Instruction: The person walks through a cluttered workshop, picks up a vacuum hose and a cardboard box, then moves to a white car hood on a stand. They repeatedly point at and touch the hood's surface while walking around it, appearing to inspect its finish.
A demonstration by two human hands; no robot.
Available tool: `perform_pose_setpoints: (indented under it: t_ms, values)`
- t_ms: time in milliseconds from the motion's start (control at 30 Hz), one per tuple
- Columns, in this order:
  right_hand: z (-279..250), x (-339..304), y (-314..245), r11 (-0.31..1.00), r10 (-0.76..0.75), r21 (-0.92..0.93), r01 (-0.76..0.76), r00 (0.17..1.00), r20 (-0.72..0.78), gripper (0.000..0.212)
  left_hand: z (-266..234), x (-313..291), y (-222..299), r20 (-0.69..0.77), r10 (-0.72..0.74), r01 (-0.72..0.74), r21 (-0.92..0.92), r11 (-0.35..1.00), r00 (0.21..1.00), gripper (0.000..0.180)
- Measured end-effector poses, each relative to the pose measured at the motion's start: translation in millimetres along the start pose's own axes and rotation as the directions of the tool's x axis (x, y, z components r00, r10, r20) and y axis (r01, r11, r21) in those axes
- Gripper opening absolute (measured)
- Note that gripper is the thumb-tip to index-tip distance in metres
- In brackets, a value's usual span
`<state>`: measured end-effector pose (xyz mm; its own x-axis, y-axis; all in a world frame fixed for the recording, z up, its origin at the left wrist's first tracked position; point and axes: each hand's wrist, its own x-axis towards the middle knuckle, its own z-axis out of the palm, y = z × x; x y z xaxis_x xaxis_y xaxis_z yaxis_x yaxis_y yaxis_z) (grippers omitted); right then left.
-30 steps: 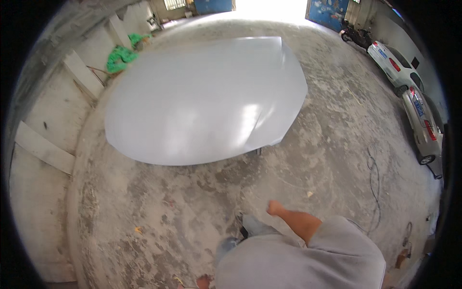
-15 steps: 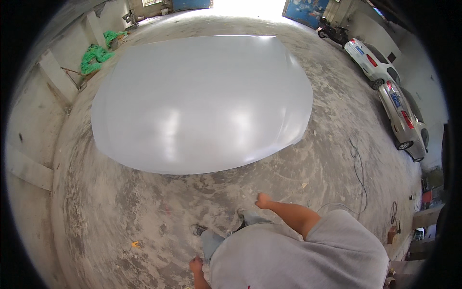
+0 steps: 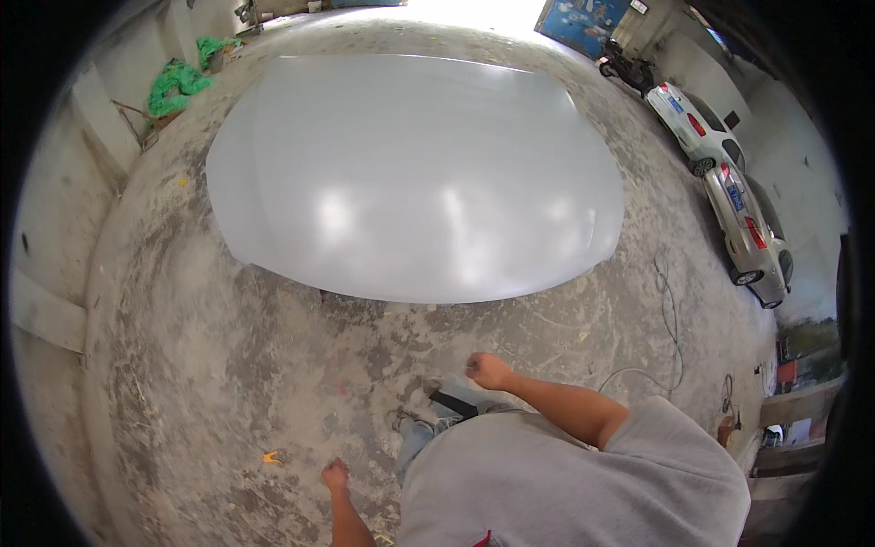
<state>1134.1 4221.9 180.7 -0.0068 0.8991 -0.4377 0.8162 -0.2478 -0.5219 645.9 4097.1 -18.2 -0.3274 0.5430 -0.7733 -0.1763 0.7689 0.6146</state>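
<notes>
You're facing a broad, silver-grey, smooth sheet panel shaped like a car hood (image 3: 410,155): it lies ahead of both your hands, its long axis running left-right across your front. Bowed edge is toward you, the straighter one away. What carries it is hidden.

Your right hand (image 3: 490,372) is nearer, just short of the panel's bowed edge and a bit right of its middle. Your left hand (image 3: 335,474) sits farther back, toward the panel's left half. Neither touches it. Fingers look curled on both, but I can't tell if either has something small tucked inside.

Edges: near rim reads as one continuous curve, cornering at the panel's near left; its right side sweeps round toward the far edge.

Room: stained grey concrete floor (image 3: 210,365) separates you from the panel and runs along both its sides. Short of the panel's near left corner, a small yellow plastic-looking piece (image 3: 272,459) lies near your left hand. Right of the panel, a thin dark looped cable (image 3: 678,357). Farther right, a white car (image 3: 697,123) and a silver-beige car (image 3: 746,219). Well left, a pale plastered wall (image 3: 55,210).
</notes>
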Motion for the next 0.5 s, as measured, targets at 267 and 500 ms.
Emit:
perform_pose_setpoints:
  t_ms: [267,500]
  values:
    - [7.7,49.6,-167.1,0.943,-0.28,0.202,0.263,0.958,0.061,0.024,-17.7,46.5,-58.0,0.242,-0.05,0.031,0.081,0.996,0.969,0.018]
    - [44.2,117.4,-300.4,0.892,-0.45,0.193,0.409,0.842,0.299,0.025,-69.1,-18.6,27.0,0.035,0.278,-0.257,0.504,0.825,0.96,0.026]
